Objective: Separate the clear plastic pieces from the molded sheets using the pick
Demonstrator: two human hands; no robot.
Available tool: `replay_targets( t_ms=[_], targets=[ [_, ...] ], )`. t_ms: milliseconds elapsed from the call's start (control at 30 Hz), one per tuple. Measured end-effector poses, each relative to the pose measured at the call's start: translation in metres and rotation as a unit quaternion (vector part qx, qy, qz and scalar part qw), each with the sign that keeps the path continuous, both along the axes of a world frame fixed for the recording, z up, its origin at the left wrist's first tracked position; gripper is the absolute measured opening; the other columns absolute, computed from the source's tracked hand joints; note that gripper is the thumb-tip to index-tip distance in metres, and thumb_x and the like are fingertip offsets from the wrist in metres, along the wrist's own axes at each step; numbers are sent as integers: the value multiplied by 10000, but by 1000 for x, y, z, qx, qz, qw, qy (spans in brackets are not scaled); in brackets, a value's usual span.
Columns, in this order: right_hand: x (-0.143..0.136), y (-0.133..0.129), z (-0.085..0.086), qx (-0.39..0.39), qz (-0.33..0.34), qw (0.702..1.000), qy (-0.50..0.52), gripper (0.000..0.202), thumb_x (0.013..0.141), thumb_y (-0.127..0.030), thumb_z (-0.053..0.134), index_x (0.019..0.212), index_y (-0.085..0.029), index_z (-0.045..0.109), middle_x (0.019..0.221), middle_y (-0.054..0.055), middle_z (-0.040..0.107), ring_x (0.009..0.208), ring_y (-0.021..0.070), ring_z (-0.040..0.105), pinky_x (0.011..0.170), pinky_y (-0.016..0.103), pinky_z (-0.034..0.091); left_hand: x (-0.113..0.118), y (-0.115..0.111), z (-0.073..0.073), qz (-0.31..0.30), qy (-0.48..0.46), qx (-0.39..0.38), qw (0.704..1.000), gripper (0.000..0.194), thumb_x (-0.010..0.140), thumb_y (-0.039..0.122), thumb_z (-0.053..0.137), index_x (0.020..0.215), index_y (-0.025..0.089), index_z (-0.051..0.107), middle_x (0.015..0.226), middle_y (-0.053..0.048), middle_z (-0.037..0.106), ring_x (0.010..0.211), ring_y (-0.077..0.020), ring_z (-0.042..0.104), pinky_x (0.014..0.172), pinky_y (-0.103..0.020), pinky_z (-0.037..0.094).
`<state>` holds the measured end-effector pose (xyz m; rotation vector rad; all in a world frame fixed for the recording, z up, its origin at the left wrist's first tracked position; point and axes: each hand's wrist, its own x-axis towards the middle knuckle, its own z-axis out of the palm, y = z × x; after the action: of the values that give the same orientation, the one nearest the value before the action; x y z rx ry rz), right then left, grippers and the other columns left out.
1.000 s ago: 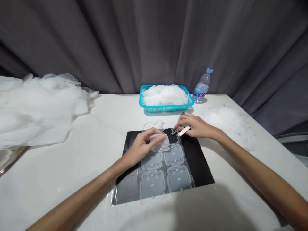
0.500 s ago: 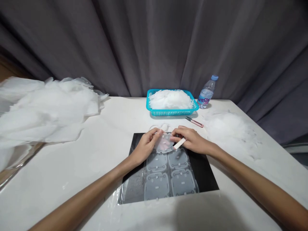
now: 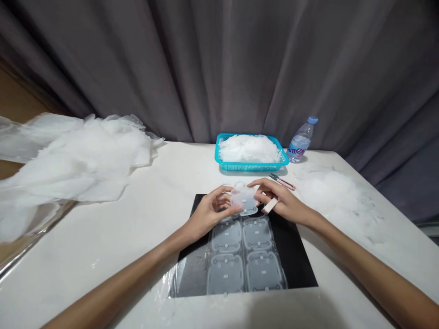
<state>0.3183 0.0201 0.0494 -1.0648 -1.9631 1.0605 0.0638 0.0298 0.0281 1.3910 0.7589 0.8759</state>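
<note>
One frosted piece [image 3: 245,202] is held up between your left hand [image 3: 210,214] and your right hand [image 3: 285,203], above the far edge of the black sheet [image 3: 300,269]; your left thumb presses its near lower corner while the fingers curl round its left side, and your right fingers pinch its right side, a grasp from two sides that probably keeps so thin a thing flat and its middle in sight; your right hand also carries a white strip [image 3: 270,205], though whether it is wrapped on a finger or tucked between fingers I cannot tell.

Just below, a clear moulded sheet [image 3: 226,235] lies over the black one, near the middle of the bench [image 3: 103,233], four squarish shapes plain in it; the dark backing likely serves to make such see-through outlines readable.

Beyond your right hand lie the pink-handled snips [image 3: 284,183], near enough, I judge, for an easy reach; behind them the blue basket [image 3: 252,167], filled with white pieces [image 3: 248,148], stands at the far edge, with the bottle [image 3: 302,141] just to its right, perhaps put there to be out of your elbows' way; loose white scraps [image 3: 332,192] spread along the right edge; a heap of white sheets [image 3: 85,160] covers the far left part, well apart from your working spot.
</note>
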Motion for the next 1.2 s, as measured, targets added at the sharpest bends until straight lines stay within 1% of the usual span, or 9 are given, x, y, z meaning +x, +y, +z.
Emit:
replay_targets(
  t_ms=[167, 367, 533, 667, 767, 867, 933, 1100, 1200],
  targets=[
    [-9, -1, 0, -28, -7, 998, 48, 269, 1017, -371, 617, 1239, -221, 603, 824, -23, 702, 613, 115, 562, 677, 274, 421, -14, -9, 0, 31, 13, 8, 999, 408, 841, 324, 858, 1144, 197, 616, 874, 18, 711, 796, -122, 665, 790, -259, 516],
    [-31, -2, -6, -5, -16, 999, 34, 283, 950, -375, 684, 1177, -208, 671, 835, -18, 640, 652, 122, 474, 664, 275, 391, -25, -13, -8, 39, 47, 18, 998, 390, 885, 381, 818, 1172, 211, 617, 847, 21, 685, 820, -148, 666, 799, -282, 520],
    [-37, 16, 3, 37, -36, 997, 52, 240, 960, -341, 665, 1158, -217, 611, 866, -21, 642, 698, 129, 528, 686, 267, 399, -33, -12, -9, 78, 136, 117, 981, 419, 976, 460, 697, 1306, 246, 550, 1034, -28, 711, 1016, -211, 674, 964, -370, 515],
    [-35, 63, 26, 175, -98, 980, -1, 252, 984, -304, 617, 1220, -229, 570, 906, 1, 673, 795, 167, 598, 733, 278, 435, -44, -17, -6, 0, 290, 228, 929, 502, 1010, 492, 641, 1449, 310, 481, 1400, -84, 608, 1312, -279, 565, 1122, -473, 460],
    [-35, 106, 42, 280, -179, 929, -161, 226, 1008, -271, 567, 1230, -230, 563, 1001, 35, 697, 855, 197, 615, 752, 298, 459, -48, -20, -2, -52, 353, 330, 874, 350, 1064, 456, 550, 1379, 306, 562, 1435, -75, 599, 1344, -294, 542, 1122, -499, 461],
    [-39, 137, 51, 300, -203, 907, -216, 179, 991, -239, 579, 1168, -231, 608, 1022, 73, 685, 976, 263, 602, 787, 346, 478, -49, -18, 0, -72, 386, 419, 818, 291, 1077, 422, 530, 1318, 276, 605, 1454, -63, 613, 1352, -300, 542, 1139, -519, 432],
    [-43, 145, 51, 308, -223, 896, -228, 162, 989, -243, 576, 1139, -210, 627, 1121, 132, 648, 1082, 314, 563, 806, 387, 492, -51, -16, 0, -77, 397, 440, 802, 320, 1067, 447, 548, 1324, 265, 605, 1457, -63, 617, 1333, -297, 554, 1126, -512, 443],
    [-52, 110, 43, 338, -280, 871, -218, 311, 1090, -298, 350, 1114, -173, 632, 1222, 181, 550, 1153, 328, 502, 983, 489, 465, -56, -10, -1, -85, 388, 445, 803, 349, 1038, 510, 582, 1260, 246, 637, 1445, -80, 621, 1317, -299, 562, 1092, -490, 480],
    [-52, 63, 32, 348, -220, 900, -144, 455, 1126, -416, 240, 1070, -196, 634, 1130, 129, 584, 1099, 281, 542, 1042, 466, 445, -56, -8, -1, -76, 371, 439, 815, 374, 1021, 529, 600, 1273, 256, 643, 1452, -92, 605, 1339, -315, 549, 1108, -497, 476]
  ],
)
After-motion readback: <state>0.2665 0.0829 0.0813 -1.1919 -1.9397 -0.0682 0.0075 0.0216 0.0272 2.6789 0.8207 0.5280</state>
